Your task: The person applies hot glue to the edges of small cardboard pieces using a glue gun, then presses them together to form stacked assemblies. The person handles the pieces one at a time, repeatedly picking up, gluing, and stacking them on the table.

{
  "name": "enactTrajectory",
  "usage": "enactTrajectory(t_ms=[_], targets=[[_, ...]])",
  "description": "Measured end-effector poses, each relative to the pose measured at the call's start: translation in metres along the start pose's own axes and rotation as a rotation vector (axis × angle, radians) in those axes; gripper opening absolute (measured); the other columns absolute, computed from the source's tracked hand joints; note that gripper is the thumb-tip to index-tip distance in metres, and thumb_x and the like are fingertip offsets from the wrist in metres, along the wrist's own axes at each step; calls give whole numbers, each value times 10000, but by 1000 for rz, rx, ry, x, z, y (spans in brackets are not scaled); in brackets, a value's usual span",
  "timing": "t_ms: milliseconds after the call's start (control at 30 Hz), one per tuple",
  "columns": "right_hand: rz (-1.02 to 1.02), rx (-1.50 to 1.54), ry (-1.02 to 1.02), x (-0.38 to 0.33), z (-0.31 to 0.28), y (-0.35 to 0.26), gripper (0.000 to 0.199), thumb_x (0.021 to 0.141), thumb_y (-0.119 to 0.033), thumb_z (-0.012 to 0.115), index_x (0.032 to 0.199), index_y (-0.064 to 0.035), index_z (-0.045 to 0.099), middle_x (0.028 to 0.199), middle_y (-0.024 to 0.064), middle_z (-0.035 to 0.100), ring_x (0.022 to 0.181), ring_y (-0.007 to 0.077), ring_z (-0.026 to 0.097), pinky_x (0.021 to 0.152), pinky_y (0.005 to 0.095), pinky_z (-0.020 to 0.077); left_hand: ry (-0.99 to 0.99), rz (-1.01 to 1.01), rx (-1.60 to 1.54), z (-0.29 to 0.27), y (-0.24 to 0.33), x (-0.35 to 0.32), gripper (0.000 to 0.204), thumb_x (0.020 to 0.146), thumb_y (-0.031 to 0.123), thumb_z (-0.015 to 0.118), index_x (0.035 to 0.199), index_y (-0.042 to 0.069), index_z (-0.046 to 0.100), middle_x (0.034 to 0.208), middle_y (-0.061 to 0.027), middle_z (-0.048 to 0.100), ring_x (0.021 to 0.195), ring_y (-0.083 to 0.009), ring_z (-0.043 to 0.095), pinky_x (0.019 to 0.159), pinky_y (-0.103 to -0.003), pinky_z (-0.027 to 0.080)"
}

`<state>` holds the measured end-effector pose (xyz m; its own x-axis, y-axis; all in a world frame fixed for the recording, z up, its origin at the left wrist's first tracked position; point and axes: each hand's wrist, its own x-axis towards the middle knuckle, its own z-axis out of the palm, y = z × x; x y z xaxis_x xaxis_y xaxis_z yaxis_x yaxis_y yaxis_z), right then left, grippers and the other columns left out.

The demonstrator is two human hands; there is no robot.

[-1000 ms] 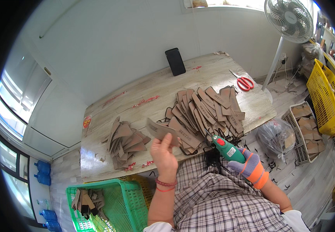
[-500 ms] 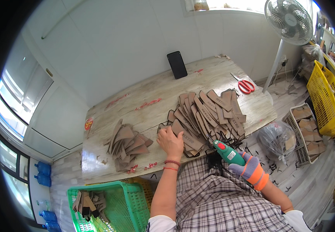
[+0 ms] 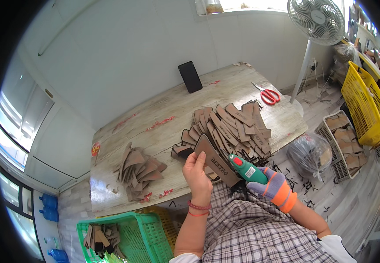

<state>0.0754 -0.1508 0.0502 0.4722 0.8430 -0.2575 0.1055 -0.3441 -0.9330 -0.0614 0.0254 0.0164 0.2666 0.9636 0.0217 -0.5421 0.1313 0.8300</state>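
Note:
My bare left hand (image 3: 197, 176) pinches a flat brown strap-like piece (image 3: 218, 164) with printed letters and a dark edge, lifted in front of the pile. In its purple and orange glove, my right hand (image 3: 272, 189) is wrapped round a green handheld power tool (image 3: 247, 170) with a red button. The tool's front end is beside the piece's right edge; its tip is hidden. Beyond both hands lies a large pile of similar brown pieces (image 3: 229, 125) on the table. A smaller heap of them (image 3: 139, 171) lies to the left.
The worn wooden table (image 3: 163, 136) carries red-handled scissors (image 3: 269, 95) and an upright black phone (image 3: 190, 77). A green crate (image 3: 141, 219) stands below its front edge. On the right are a clear plastic bag (image 3: 310, 153), crates of pieces (image 3: 345, 140), a yellow basket (image 3: 365, 109) and a fan (image 3: 317, 22). Black scraps litter the floor.
My left hand has lifted one brown piece off the near side of the pile and brought it right, against the tool. The gloved hand and tool have shifted slightly left. The whole view has shifted slightly.

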Motion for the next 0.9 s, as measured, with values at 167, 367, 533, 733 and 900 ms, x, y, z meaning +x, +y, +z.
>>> enactTrajectory(t_ms=[167, 367, 533, 733, 900], targets=[[-22, 29, -4, -2, -1, 3, 530, 764, -260, 823, 1173, -13, 593, 810, -3, 640, 649, 40, 551, 576, 206, 455, 24, -42, -77, 10, -11, -5, 37, 900, 71, 654, 915, 42, 635, 862, -11, 670, 733, -79, 584, 672, -227, 450], [-2, 102, 25, -4, -5, -3, 543, 768, -263, 820, 1183, -7, 579, 833, -4, 641, 665, 48, 559, 590, 213, 464, 22, -171, -148, 20, -19, -17, 36, 887, 71, 669, 906, 62, 640, 866, -17, 686, 717, -81, 592, 654, -219, 445], [-67, 91, 42, -4, -7, 4, 567, 771, -281, 821, 1187, 8, 566, 858, 20, 654, 713, 54, 579, 625, 217, 489, -23, -199, -132, 22, -27, -26, 27, 887, 77, 673, 887, 59, 653, 843, 4, 668, 726, -63, 580, 649, -204, 430], [-42, 140, 33, -6, -12, -5, 595, 771, -291, 822, 1203, 19, 555, 925, 48, 672, 786, 66, 600, 697, 225, 512, -99, -202, -109, 23, -31, -39, 43, 906, 66, 642, 912, 25, 656, 853, -7, 668, 726, -62, 576, 673, -201, 442], [-58, 132, 31, -7, -16, -4, 595, 763, -293, 826, 1198, 18, 565, 921, 50, 676, 791, 69, 606, 703, 230, 512, -122, -227, -8, 21, -23, -45, 83, 920, 53, 612, 950, -13, 651, 899, -32, 679, 766, -70, 593, 727, -211, 466]])
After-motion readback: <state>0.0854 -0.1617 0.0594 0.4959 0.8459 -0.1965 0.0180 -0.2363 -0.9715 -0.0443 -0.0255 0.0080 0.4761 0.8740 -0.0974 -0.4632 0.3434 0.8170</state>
